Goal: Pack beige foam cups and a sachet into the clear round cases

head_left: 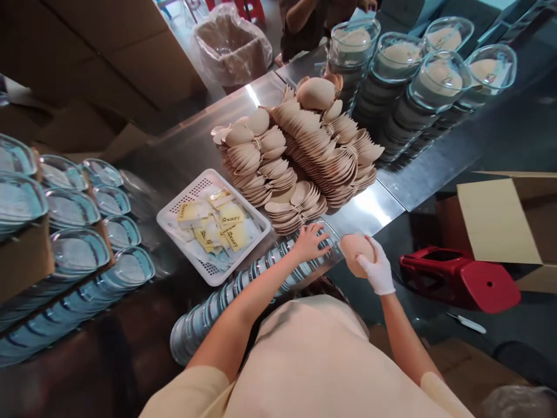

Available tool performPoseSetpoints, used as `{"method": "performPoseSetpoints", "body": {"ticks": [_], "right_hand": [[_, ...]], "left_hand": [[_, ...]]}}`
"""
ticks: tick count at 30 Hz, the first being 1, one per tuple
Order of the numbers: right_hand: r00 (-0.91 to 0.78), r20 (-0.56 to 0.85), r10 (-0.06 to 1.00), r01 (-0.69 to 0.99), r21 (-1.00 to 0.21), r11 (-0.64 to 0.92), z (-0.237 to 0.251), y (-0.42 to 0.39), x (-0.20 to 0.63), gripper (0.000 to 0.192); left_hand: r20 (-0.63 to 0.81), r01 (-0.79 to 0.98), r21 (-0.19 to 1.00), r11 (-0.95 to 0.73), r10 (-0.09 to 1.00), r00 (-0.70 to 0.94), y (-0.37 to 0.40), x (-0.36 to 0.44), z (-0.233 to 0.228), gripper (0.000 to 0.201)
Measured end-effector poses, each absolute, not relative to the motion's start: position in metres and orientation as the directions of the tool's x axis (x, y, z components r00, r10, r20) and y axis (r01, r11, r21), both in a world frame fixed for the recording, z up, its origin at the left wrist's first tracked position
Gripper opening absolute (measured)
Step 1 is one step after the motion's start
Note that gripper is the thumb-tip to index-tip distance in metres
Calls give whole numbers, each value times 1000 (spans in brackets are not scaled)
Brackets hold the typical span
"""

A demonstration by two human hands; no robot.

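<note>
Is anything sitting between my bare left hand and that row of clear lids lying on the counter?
Nothing visible: the left hand already rests on the end of the row of clear lids. The white basket sits beside the row, not between.

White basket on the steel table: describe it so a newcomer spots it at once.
On the steel table, left of the big heap of tan wooden spoons, sits the white basket. It is rectangular with perforated walls and holds yellow-printed sachets. Nothing else nearby is white plastic; its neighbours are clear lids.
</note>
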State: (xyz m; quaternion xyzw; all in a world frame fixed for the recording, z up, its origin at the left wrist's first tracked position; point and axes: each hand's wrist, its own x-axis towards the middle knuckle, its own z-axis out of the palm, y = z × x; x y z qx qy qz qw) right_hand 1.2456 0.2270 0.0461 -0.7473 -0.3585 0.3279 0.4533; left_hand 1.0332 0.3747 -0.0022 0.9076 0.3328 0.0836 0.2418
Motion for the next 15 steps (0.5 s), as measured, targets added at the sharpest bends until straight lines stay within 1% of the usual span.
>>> {"method": "performPoseSetpoints", "body": {"ticks": [1, 2, 3, 4, 6, 7, 9, 11, 12, 14, 15], "right_hand": [[496, -83, 864, 395, -865, -310, 45, 230, 1238, 62], [438, -30, 899, 530, -799, -285, 44, 235, 1230, 57], [373, -11, 928, 642, -719, -266, 43, 242, 1221, 55], [314, -20, 949, 735, -628, -256, 42, 251, 1212, 54], [227, -78, 971, 858, -455, -237, 37, 273, 1197, 53], [190, -102, 976, 894, -392, -215, 32, 285, 1191, 53], [145, -97, 985, 930, -326, -169, 14, 304, 1185, 51], [181, -16, 983, 930, -321, -177, -13, 310, 1186, 52], [227, 45, 973, 915, -352, -197, -28, 308, 1189, 54], [333, 165, 929, 848, -483, -218, -54, 295, 1198, 60], [371, 211, 904, 804, -560, -199, -63, 287, 1205, 64]], "left_hand": [[-14, 571, 499, -652, 653, 757, 374, 1033, -3, 33], [-19, 577, 508, -639, 662, 749, 373, 1032, -4, 31], [-24, 581, 521, -625, 670, 742, 373, 1032, -5, 30], [-29, 580, 537, -612, 674, 738, 374, 1032, -7, 30], [-37, 560, 575, -596, 665, 746, 378, 1031, -9, 32], [-36, 545, 591, -595, 655, 754, 380, 1031, -11, 34], [-24, 516, 614, -598, 639, 769, 384, 1029, -12, 37], [-10, 497, 628, -600, 632, 775, 386, 1029, -13, 34], [-7, 495, 633, -596, 635, 773, 386, 1029, -13, 33], [-12, 508, 642, -574, 655, 755, 383, 1031, -15, 35], [-13, 517, 649, -558, 671, 741, 382, 1033, -16, 39]]}}
